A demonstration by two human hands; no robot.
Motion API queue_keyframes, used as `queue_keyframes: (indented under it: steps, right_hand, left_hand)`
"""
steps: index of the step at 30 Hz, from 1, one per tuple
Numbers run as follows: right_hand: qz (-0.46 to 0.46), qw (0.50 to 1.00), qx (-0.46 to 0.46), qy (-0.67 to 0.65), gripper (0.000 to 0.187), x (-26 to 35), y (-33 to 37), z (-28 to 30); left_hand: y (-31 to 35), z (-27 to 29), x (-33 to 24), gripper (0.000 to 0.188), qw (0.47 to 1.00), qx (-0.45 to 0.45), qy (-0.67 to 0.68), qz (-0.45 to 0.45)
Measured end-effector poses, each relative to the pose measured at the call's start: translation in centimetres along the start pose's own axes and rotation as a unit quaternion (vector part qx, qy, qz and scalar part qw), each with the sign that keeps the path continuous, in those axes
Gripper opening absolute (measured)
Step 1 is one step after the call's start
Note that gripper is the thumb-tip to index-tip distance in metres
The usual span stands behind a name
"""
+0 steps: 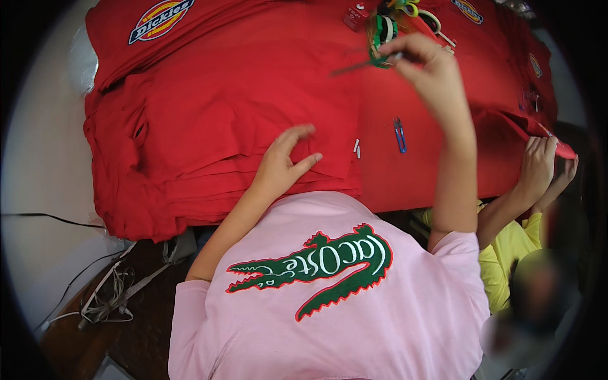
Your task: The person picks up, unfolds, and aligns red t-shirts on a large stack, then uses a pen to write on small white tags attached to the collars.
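My left hand (286,157) is open, its fingers spread over the near edge of a stack of red garments (190,120). Raised at the far side of the table, my right hand (425,63) pinches a thin dark stick-like tool (352,68). It points left and is blurred by motion, so its exact kind is unclear. Right behind those fingers are a green tape roll (382,38) and yellow-handled scissors (409,9). Blue thread snips (399,135) lie on the red fabric between my arms. Small white strips (357,149) rest beside the stack.
On the right, a co-worker's hands (539,168) hold the edge of a red cloth. A small red box (355,18) lies at the far side. More red garments with round patches (161,19) are at the far left. Cables (107,304) tangle below the table's left end.
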State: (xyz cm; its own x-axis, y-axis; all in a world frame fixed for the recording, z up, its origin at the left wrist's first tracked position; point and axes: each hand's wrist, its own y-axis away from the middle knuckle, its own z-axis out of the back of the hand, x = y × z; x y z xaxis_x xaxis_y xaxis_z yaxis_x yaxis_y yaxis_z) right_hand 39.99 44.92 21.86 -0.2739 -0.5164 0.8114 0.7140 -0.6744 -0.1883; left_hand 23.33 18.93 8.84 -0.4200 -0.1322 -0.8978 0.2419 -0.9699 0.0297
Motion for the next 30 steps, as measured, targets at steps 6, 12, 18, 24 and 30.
queue_keyframes:
  steps: [6,12,18,24,30]
  right_hand:
    - [-0.163,0.928,-0.046,-0.332,0.019,-1.4,10.0,-6.2]
    - [-0.229,0.881,-0.115,-0.398,0.023,-2.9,14.8,-7.5]
    - [-0.223,0.868,-0.136,-0.423,0.022,-4.0,16.2,-9.9]
    - [-0.222,0.791,-0.31,-0.478,0.019,-11.1,18.8,-4.7]
    - [-0.302,0.829,-0.297,-0.365,0.025,-11.9,20.5,0.3]
  left_hand:
    - [-2.1,-1.3,-2.0,0.047,0.991,0.054,0.041,0.111]
    - [-2.9,-2.8,-3.2,0.027,0.993,0.002,-0.116,0.01]
    - [-4.2,-5.3,-1.5,0.027,0.962,0.142,-0.199,-0.12]
    - [-4.3,-8.6,-4.3,0.042,0.73,0.507,0.361,0.283]
    - [-7.0,-14.4,-3.2,0.037,0.812,0.387,0.304,0.315]
